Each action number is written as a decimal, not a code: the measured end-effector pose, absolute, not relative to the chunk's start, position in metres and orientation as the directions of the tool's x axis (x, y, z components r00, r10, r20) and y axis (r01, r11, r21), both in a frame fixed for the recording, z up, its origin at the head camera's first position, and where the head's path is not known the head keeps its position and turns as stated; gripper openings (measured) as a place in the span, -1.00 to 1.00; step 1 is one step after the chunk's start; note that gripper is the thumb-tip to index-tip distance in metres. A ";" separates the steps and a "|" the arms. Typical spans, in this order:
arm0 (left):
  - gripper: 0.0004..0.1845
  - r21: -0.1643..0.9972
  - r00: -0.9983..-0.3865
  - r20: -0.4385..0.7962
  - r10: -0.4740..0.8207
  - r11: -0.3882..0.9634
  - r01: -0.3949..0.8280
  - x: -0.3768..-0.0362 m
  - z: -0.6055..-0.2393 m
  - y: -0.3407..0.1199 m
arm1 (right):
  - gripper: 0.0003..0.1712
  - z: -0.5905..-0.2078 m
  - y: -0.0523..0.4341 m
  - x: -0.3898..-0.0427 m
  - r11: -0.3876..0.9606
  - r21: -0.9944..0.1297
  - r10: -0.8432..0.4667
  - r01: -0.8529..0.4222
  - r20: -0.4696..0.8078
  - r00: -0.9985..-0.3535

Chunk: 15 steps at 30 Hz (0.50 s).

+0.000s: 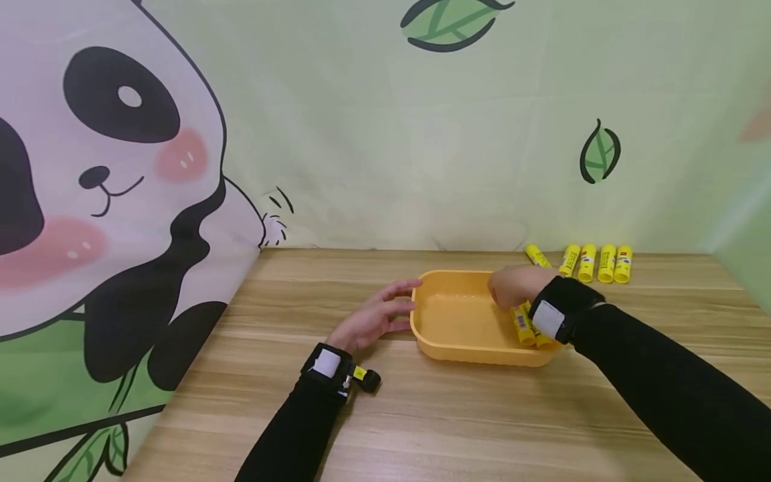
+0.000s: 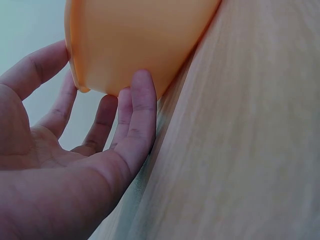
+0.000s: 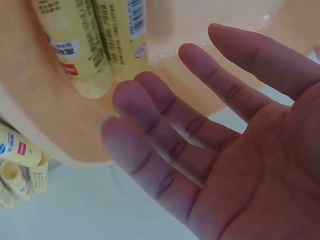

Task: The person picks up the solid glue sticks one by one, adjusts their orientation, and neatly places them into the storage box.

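An orange plastic tray (image 1: 458, 321) sits on the wooden table. My left hand (image 1: 385, 311) is open, its straight fingers resting against the tray's left outer wall (image 2: 140, 40); in the left wrist view the fingertips (image 2: 142, 82) touch the wall near the table. My right hand (image 1: 512, 286) hovers over the tray's right side, open and holding nothing, fingers spread (image 3: 165, 110). Just beneath it, two yellow glue sticks (image 1: 523, 326) lie side by side inside the tray (image 3: 175, 20), their labels showing (image 3: 85, 45).
Several more yellow glue sticks (image 1: 596, 262) lie in a row behind the tray at the back right, also in the right wrist view (image 3: 17, 160). A panda backdrop (image 1: 120, 201) walls the left and back. The table front (image 1: 452, 428) is bare wood.
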<state>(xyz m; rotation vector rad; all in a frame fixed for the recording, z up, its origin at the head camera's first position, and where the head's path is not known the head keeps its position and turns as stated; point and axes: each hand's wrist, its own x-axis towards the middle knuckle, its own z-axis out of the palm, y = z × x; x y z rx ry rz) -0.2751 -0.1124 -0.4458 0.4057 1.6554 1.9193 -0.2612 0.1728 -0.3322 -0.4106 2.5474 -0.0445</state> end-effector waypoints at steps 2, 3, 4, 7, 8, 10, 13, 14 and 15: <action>-0.44 0.972 -0.793 -0.137 0.593 -0.072 -0.222 -0.275 -0.446 -0.113 | -0.87 -0.332 0.177 -0.261 0.950 -0.169 -0.312 -0.262 -0.521 -0.795; -0.44 0.973 -0.794 -0.138 0.592 -0.070 -0.221 -0.274 -0.446 -0.113 | -0.85 -0.332 0.179 -0.260 0.947 -0.198 -0.320 -0.253 -0.517 -0.794; -0.44 0.973 -0.795 -0.138 0.591 -0.067 -0.219 -0.274 -0.446 -0.113 | -0.82 -0.332 0.182 -0.260 0.944 -0.223 -0.324 -0.241 -0.513 -0.795; -0.44 0.975 -0.798 -0.137 0.587 -0.064 -0.214 -0.273 -0.445 -0.112 | -0.76 -0.329 0.188 -0.257 0.931 -0.276 -0.348 -0.237 -0.484 -0.803; -0.43 0.975 -0.798 -0.135 0.587 -0.063 -0.211 -0.273 -0.444 -0.112 | -0.75 -0.329 0.191 -0.257 0.922 -0.297 -0.368 -0.250 -0.463 -0.806; -0.42 0.976 -0.797 -0.131 0.589 -0.065 -0.209 -0.272 -0.444 -0.111 | -0.76 -0.329 0.197 -0.257 0.896 -0.349 -0.409 -0.273 -0.413 -0.813; -0.42 0.975 -0.797 -0.133 0.590 -0.066 -0.212 -0.272 -0.444 -0.110 | -0.77 -0.328 0.210 -0.255 0.843 -0.437 -0.468 -0.312 -0.312 -0.827; -0.42 0.975 -0.797 -0.134 0.590 -0.064 -0.212 -0.271 -0.444 -0.110 | -0.77 -0.327 0.213 -0.255 0.827 -0.464 -0.476 -0.317 -0.279 -0.834; -0.42 0.975 -0.797 -0.136 0.589 -0.064 -0.213 -0.271 -0.444 -0.110 | -0.77 -0.326 0.217 -0.254 0.811 -0.493 -0.478 -0.314 -0.250 -0.842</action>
